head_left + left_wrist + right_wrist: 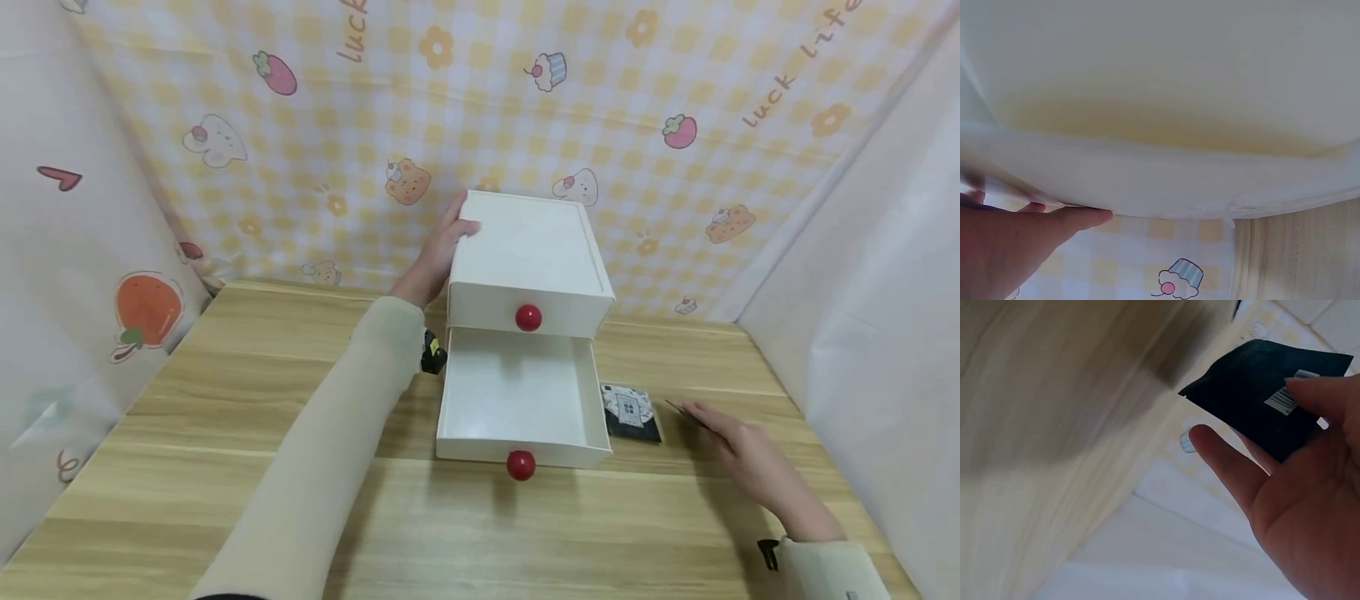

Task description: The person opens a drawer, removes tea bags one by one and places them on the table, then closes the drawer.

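A white two-drawer box (pixel 528 242) with red knobs stands mid-table, tilted slightly in the view. Its lower drawer (pixel 517 392) is pulled out and bare inside; the upper one is closed. My left hand (pixel 437 254) grips the box's rear left edge, thumb over the top; in the left wrist view the thumb lies along a white panel (pixel 1147 181). To the right, my right hand (pixel 738 450) pinches a thin dark sachet (pixel 1254 387) with a barcode label, held above the table. A black-and-white patterned packet (pixel 630 412) lies beside the drawer, left of that hand.
A black-and-yellow object (pixel 432 352) sits left of the box, partly hidden by my left sleeve. The wooden table (pixel 247 400) is backed by a yellow checked cloth (pixel 315 150), with pale sheets at both sides. A small black piece (pixel 768 553) shows by my right cuff.
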Action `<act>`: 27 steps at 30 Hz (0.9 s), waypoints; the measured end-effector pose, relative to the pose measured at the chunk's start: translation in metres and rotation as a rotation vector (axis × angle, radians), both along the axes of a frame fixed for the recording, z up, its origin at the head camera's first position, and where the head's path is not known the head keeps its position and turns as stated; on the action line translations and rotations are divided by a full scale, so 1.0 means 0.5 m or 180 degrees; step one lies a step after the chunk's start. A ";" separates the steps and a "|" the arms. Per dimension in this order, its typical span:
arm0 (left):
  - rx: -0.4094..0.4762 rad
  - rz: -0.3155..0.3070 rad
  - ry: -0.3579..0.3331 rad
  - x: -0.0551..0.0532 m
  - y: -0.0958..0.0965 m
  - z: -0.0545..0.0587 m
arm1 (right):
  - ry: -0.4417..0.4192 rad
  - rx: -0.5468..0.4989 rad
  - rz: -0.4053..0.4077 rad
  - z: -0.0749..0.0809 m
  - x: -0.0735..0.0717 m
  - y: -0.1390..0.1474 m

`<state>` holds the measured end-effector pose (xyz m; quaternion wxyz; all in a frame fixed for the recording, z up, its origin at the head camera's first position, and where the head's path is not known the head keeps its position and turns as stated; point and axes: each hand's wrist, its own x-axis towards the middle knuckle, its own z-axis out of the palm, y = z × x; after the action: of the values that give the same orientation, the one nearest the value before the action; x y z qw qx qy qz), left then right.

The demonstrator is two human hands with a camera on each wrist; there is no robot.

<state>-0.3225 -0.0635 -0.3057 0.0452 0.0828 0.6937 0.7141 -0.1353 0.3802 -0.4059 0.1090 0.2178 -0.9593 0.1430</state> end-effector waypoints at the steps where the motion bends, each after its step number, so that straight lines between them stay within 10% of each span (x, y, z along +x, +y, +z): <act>1: -0.0011 0.0007 -0.0003 0.001 -0.001 0.000 | -0.0027 0.0013 0.0004 -0.003 -0.002 0.002; 27: 0.0015 0.0059 0.0017 0.002 0.002 0.004 | -0.0879 -0.0014 -0.0176 -0.025 -0.005 0.001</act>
<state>-0.3215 -0.0626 -0.3040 0.0366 0.0784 0.6929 0.7158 -0.1380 0.3807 -0.4182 -0.0197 0.1693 -0.9705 0.1707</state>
